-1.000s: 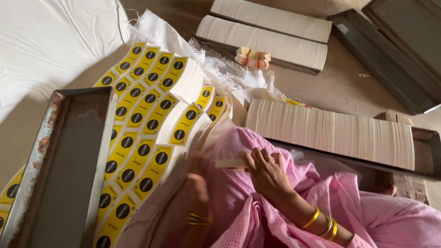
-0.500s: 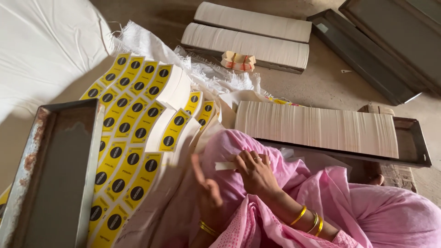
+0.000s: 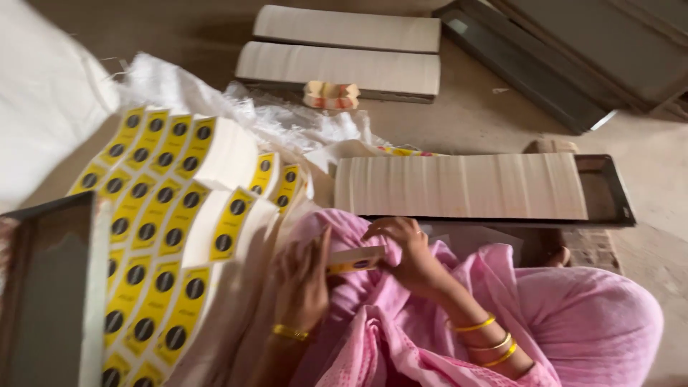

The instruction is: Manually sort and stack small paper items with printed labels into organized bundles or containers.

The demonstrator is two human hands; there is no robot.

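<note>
My right hand [image 3: 408,254] pinches one end of a small flat cream card with a yellow label and black dot [image 3: 356,259], held over my pink-clothed lap. My left hand [image 3: 304,283] touches the card's other end with its fingers spread. Just left of my hands lie rows of stacked yellow labels with black dots [image 3: 161,215], fanned out on cream card bundles.
A dark metal tray [image 3: 608,193] ahead holds a long row of cream cards [image 3: 459,186]. Two more card rows [image 3: 344,50] lie farther back, with a small orange-and-cream bundle [image 3: 330,94]. Another metal tray [image 3: 43,301] sits at the left, white plastic sacking [image 3: 43,93] behind it.
My left hand has come up from the lap to meet the card held by my right hand. The view has shifted, with the label stacks sliding lower left.
</note>
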